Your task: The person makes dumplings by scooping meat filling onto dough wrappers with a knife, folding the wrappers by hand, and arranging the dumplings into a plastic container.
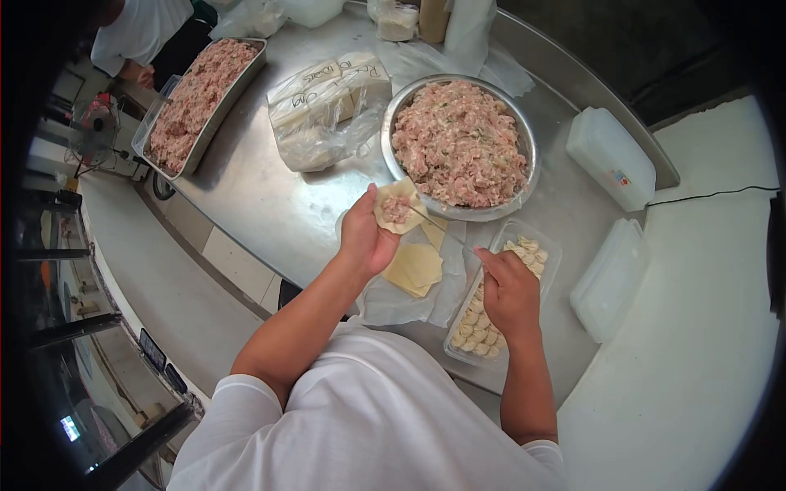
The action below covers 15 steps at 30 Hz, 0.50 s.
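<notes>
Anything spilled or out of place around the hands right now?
Nothing clearly stands out. The meat mixture sits within its metal bowl, and the dumplings lie inside their container. The loose wrappers are unevenly stacked, but that looks ordinary.

Far left there's a fan (100,121), and farther back another person (151,29) dressed in white up top (cut off by the frame, so only partly visible). Right side's got a white wall (679,352) with a thin black cord (714,196) across it. Near left, a little screen (70,428) is glowing bluish. Also some pale floor tiles (240,263) on the left.
</notes>
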Motion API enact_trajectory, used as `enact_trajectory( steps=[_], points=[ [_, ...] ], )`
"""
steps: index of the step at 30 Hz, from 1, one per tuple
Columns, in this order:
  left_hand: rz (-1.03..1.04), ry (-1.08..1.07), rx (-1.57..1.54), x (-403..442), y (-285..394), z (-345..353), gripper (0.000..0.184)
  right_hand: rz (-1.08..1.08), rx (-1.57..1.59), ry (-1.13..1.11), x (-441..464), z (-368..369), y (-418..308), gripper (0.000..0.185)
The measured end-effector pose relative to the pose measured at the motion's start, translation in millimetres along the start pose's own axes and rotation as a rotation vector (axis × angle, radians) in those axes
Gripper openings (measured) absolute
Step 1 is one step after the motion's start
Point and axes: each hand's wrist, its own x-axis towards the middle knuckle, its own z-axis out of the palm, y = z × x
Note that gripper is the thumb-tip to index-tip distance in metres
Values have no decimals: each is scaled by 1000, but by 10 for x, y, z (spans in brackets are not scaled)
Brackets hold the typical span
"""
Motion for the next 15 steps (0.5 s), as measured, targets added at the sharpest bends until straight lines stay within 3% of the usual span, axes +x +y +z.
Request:
enact_trajectory(
  steps=[5,9,11,15],
  points=[
    [22,-135,-8,21,-6,127,44,-12,-28,119,180,172,90,35],
    [79,-43,50,70,69,181,47,16,-29,181,373,275,282,34],
    [58,-54,90,74,104,175,47,80,-123,61,458,314,565,32],
    [12,-48,80,99,122,131,47,182,-255,-61,436,-38,254,32]
  ],
)
